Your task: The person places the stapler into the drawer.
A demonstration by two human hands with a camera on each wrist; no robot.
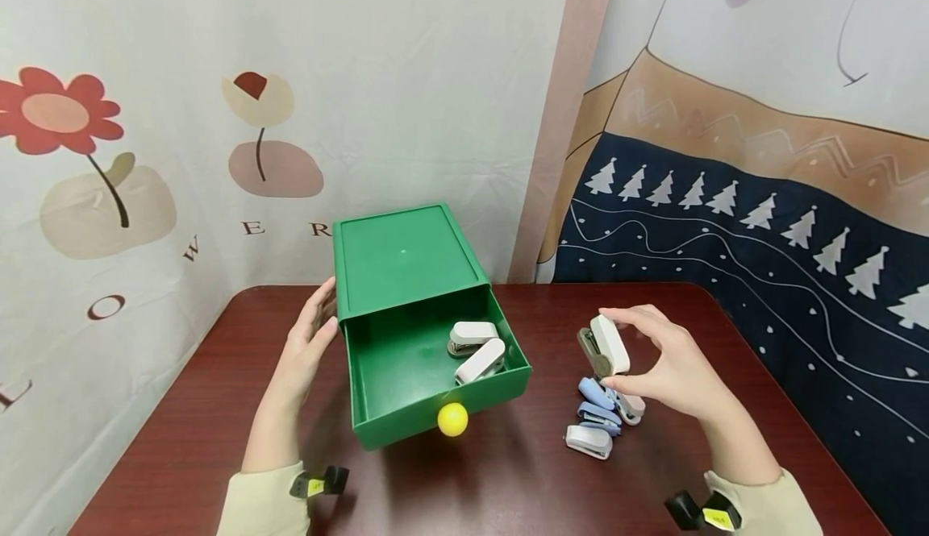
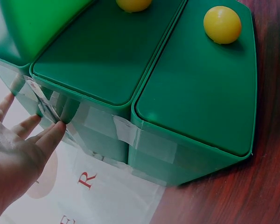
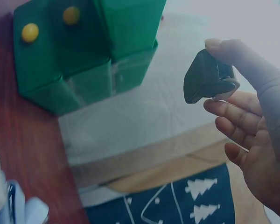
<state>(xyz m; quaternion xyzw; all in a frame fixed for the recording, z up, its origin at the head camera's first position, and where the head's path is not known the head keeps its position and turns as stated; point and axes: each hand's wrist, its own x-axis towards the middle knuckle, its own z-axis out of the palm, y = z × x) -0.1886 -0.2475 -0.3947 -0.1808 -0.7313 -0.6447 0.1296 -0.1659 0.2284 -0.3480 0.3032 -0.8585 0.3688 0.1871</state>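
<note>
My right hand (image 1: pixel 671 359) pinches a white stapler (image 1: pixel 610 344) between thumb and fingers, held up over the right side of the table. In the right wrist view this stapler (image 3: pixel 205 77) looks dark against the light. My left hand (image 1: pixel 301 355) rests its fingertips against the left side of a green drawer cabinet (image 1: pixel 402 258); the left wrist view shows those fingers at clear tape on its wall. The cabinet's top drawer (image 1: pixel 392 367) is pulled out, with a white stapler (image 1: pixel 475 331) and another white stapler (image 1: pixel 481 361) lying toward its right side.
Below my right hand, several staplers lie close together: blue ones (image 1: pixel 598 417), a white one (image 1: pixel 589 441) and a pale one (image 1: pixel 631 409). A yellow knob (image 1: pixel 453 419) sticks out from the drawer front. Two closed drawers (image 2: pixel 196 84) sit underneath. A printed curtain (image 1: pixel 428 76) hangs behind the table.
</note>
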